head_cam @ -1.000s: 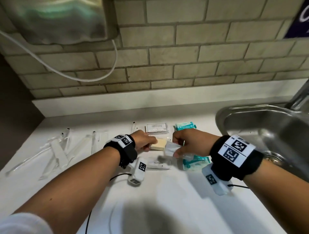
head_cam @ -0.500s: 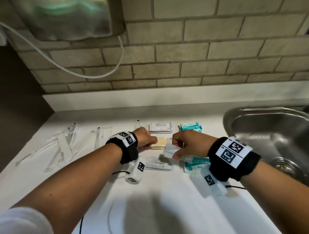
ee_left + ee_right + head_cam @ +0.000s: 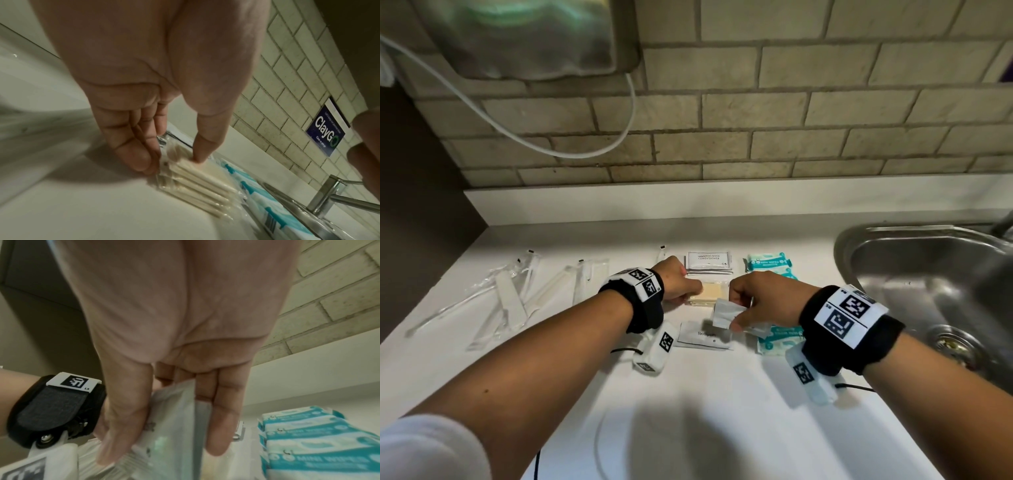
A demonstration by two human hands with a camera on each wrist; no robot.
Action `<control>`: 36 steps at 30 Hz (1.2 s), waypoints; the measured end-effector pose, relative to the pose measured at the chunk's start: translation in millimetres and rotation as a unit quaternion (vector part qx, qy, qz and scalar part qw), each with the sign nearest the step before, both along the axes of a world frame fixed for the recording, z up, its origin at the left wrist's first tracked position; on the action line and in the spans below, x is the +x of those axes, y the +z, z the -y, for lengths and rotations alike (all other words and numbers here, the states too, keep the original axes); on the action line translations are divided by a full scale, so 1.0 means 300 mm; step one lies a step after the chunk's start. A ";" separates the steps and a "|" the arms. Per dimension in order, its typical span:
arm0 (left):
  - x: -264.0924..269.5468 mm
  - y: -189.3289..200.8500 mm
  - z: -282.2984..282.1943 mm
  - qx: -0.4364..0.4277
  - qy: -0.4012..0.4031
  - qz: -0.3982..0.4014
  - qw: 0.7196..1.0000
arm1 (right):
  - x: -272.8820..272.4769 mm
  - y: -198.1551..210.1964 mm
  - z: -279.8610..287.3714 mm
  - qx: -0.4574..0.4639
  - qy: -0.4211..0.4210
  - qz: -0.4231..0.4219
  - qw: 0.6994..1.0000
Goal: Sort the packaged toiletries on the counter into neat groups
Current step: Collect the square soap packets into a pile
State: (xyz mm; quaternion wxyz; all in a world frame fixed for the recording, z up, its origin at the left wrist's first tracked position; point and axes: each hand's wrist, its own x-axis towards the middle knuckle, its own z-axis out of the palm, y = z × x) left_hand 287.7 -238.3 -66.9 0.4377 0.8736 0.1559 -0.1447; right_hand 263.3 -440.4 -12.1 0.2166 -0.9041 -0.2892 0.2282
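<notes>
Nearest, on the white desk (image 3: 722, 411), a flat white toothpaste sachet (image 3: 703, 336) lying just in front of both hands, with a teal wipes packet (image 3: 780, 341) to its right, partly hidden under the right wrist. Just above, the right hand (image 3: 763, 301) pinching a small white sachet (image 3: 726, 313) between thumb and curled fingers, held off the desk and tilted; from the right wrist view, thumb (image 3: 121, 426) on one face of that sachet (image 3: 176, 426) and fingers on the other. Beside it, close but apart, the left hand (image 3: 676, 282) down on a cream stack of clear-wrapped packets (image 3: 710, 294), thumb and fingertips closed on its near-left edge; in the left wrist view, fingertips (image 3: 141, 162) and thumb gripping the stack (image 3: 197, 183) where it rests on the desk. Further back, touching the stack's far edge, a pile of white shampoo sachets (image 3: 709, 262), and to the right a stack of teal wipes (image 3: 768, 263). Off to the left, well apart, clear-wrapped slim items (image 3: 510, 301) strewn loosely. Farthest right, the steel sink (image 3: 928, 274); behind, the tiled wall (image 3: 791, 137).
</notes>
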 end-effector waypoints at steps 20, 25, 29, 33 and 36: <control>-0.238 0.025 -0.047 0.045 -0.188 -0.030 0.981 | -0.060 -0.080 -0.166 -0.081 -0.010 0.010 0.997; -0.233 0.007 -0.046 0.035 -0.181 -0.030 0.982 | -0.066 -0.115 -0.184 -0.106 -0.015 0.050 0.993; -0.224 0.013 -0.039 0.164 -0.250 -0.018 0.954 | -0.060 -0.122 -0.196 -0.117 0.006 0.068 0.991; -0.213 -0.005 -0.018 0.196 -0.259 0.018 0.946 | -0.065 -0.127 -0.207 -0.141 0.020 0.083 0.986; -0.211 -0.018 -0.007 0.206 -0.268 0.028 0.941 | -0.073 -0.133 -0.207 -0.157 0.026 0.095 0.983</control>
